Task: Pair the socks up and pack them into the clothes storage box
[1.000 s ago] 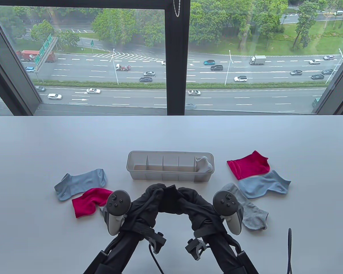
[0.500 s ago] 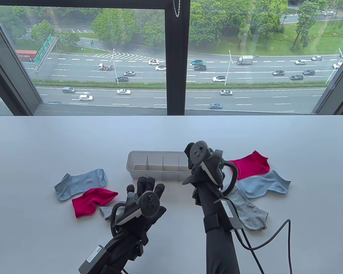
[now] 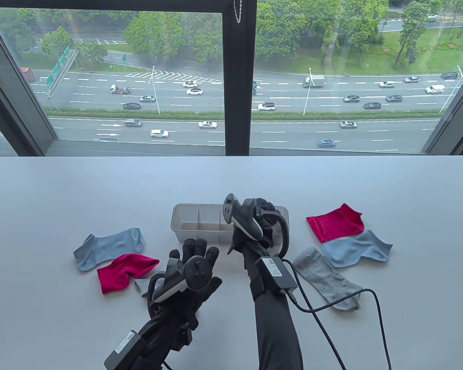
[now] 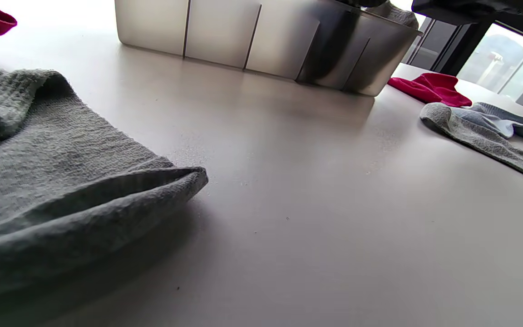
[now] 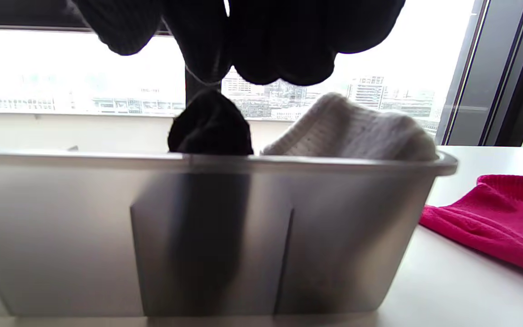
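Note:
The translucent storage box (image 3: 185, 225) stands mid-table with several compartments. My right hand (image 3: 264, 208) hangs over its right part, fingers (image 5: 261, 41) curled down onto a black sock bundle (image 5: 209, 125) that sits in a compartment beside a light grey sock (image 5: 347, 127). Flat on the table in front of the box lies my left hand (image 3: 195, 256), fingers straight, holding nothing. A grey sock (image 3: 142, 287) lies partly under its wrist and fills the left of the left wrist view (image 4: 61, 181). Left of it lie a red sock (image 3: 123, 271) and a blue sock (image 3: 108, 246).
Right of the box lie a red sock (image 3: 335, 223), a blue sock (image 3: 357, 248) and a grey sock (image 3: 328, 281). A black cable (image 3: 332, 308) runs from my right forearm across the front right of the table. A window is behind the table's far edge.
Both hands held the black bundle together near the front; my right hand carried it to the box and shifted left over a compartment. The left hand let go and came to lie flat.

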Tool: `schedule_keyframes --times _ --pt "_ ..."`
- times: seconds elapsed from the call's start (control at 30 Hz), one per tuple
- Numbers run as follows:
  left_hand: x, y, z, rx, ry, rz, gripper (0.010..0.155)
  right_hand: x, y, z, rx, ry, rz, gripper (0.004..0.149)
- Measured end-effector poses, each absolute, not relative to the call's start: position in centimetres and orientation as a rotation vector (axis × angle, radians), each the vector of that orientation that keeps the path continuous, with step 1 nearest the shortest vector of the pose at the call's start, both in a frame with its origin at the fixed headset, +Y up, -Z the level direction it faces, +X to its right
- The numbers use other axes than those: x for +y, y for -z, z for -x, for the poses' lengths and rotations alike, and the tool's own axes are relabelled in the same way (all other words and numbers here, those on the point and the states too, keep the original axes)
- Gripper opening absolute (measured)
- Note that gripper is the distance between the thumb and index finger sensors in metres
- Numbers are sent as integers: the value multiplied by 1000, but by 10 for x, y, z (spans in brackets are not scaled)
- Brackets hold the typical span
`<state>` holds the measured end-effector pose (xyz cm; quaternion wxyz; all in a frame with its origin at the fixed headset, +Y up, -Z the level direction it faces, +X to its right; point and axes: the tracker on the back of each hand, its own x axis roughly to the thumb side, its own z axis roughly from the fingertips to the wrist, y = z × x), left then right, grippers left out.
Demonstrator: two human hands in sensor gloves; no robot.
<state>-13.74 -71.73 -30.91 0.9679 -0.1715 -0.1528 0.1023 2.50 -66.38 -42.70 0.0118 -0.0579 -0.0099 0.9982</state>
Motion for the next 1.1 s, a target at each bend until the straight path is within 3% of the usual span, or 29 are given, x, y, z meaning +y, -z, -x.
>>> schedule_keyframes --times 0.13,0.23,0.4,0.5,0.53,0.6,0.63,0.67,0.73,0.97,1.03,1.1 --pt "-716 306 133 -339 -193 339 69 -630 397 -62 -44 -3044 164 58" --pt "-715 305 130 -357 -191 332 69 -635 375 -97 96 -3023 291 67" --pt "-713 302 125 -386 -198 326 69 -690 344 -167 583 -2984 624 75" --pt "-713 301 123 -401 -207 324 69 -739 329 -201 1232 -2871 725 86" --pt "-713 301 122 -405 -212 327 69 -752 324 -207 1333 -2850 716 85" --pt "-713 301 121 -413 -219 333 69 -760 321 -213 1231 -2975 555 85" --pt "-713 301 120 -422 -222 333 69 -754 318 -211 1051 -3125 504 78" --pt "-713 300 118 -430 -218 330 70 -752 318 -208 791 -3256 335 58" --pt "-712 298 113 -467 -211 331 71 -749 318 -196 814 -3134 259 44" --pt "-708 285 87 -633 -249 302 88 -697 316 -121 542 -2774 -320 42" --pt "-703 282 83 -649 -265 212 91 -683 307 -102 508 -2576 -540 43" --pt "-694 278 85 -624 -337 37 78 -677 299 -97 398 -2448 -566 45"
